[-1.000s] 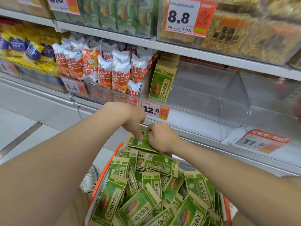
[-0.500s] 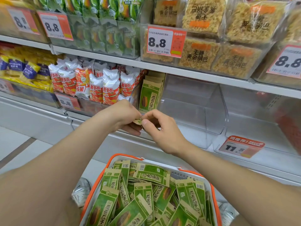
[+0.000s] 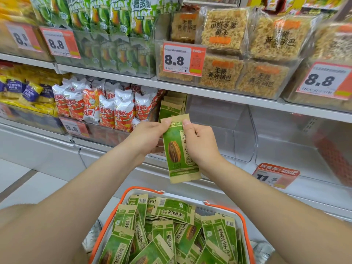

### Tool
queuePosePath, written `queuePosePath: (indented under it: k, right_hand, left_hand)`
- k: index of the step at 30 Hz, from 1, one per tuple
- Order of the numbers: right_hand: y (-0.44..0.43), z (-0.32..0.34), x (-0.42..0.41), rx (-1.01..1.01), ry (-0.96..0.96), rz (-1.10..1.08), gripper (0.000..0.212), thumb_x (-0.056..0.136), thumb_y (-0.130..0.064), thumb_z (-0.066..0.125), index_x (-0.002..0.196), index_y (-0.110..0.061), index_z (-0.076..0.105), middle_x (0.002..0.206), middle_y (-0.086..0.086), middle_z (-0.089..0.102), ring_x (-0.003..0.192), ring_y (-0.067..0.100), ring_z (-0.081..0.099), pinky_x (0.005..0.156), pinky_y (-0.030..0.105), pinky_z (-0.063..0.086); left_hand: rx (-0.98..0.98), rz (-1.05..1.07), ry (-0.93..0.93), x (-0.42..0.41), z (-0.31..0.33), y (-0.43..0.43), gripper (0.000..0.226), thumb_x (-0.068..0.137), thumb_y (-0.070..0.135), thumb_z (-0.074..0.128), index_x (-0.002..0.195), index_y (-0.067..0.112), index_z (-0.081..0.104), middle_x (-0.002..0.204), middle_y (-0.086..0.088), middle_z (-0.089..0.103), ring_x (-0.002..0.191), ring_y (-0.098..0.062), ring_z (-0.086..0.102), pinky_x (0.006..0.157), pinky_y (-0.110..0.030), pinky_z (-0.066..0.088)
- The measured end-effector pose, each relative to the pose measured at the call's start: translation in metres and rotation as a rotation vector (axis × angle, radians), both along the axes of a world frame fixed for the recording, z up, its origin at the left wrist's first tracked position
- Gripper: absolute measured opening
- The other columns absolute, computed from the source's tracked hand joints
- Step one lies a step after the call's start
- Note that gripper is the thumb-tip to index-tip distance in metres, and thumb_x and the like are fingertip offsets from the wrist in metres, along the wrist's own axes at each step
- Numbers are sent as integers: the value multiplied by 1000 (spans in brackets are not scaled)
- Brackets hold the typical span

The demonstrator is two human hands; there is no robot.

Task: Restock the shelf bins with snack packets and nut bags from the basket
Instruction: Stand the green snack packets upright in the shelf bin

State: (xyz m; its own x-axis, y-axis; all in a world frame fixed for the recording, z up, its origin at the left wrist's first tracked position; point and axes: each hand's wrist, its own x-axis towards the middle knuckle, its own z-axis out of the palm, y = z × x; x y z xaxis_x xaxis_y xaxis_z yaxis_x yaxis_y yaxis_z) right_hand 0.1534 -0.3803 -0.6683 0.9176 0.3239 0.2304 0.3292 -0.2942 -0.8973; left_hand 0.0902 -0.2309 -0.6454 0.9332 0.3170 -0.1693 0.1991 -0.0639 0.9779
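A green and tan nut bag [image 3: 178, 149] is held upright in the air by both hands, printed face toward the camera, its lower end tilted slightly toward 5 o'clock. Its top corner at 11 o'clock is pinched by the left hand [image 3: 146, 138], whose fingers [image 3: 164, 123] are closed on the tan strip. Its edge at 3 o'clock is gripped by the right hand [image 3: 202, 144]; the thumb is pressed on the top strip and the remaining fingers [image 3: 192, 134] are curled round the bag's side.

The bag is kept well above the basket [image 3: 106, 223], an orange-rimmed one seen at 6 o'clock of the frame, in which many loose nut bags of the same kind [image 3: 163, 235] are heaped at mixed angles.

At 12 o'clock of the held bag, a few matching bags [image 3: 171, 106] are stood on end at the left wall of a clear shelf bin [image 3: 245, 130]. At 9 o'clock of that bin, red and white snack packets [image 3: 114, 109] are packed upright. On the shelf above, rice cracker packs [image 3: 224, 73] are stacked behind an 8.8 price tag [image 3: 182, 60]. An 11.5 price tag [image 3: 274, 176] is fixed at 3 o'clock.
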Motion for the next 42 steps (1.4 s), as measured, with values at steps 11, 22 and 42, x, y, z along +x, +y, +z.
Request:
queuePosePath:
  k: [11,22,42]
  right_hand:
    - [4,20,2,118,77,61,31,103,-29,64,84,-10,80,80,4,79,82,27,77,79,46,62]
    - [1,27,17,247,235,145,8,97,-10,72,95,-4,76,94,15,80,88,24,77,84,36,63]
    - [2,4,54,-189,-356,54,18,104,-25,58,122,-26,58,104,-8,72,100,25,62,86,43,54]
  left_hand:
    - [116,69,-246,-1,11,0,24,104,28,65,105,7,77,95,-13,80,86,-27,79,71,-38,65]
    - [76,71,-293,4,11,0,14,100,19,71,108,9,76,94,-7,81,88,-21,79,77,-35,65]
    - [1158,-13,75,8,1,44,21,92,9,57,90,26,67,110,-8,67,105,-32,63,92,-50,56]
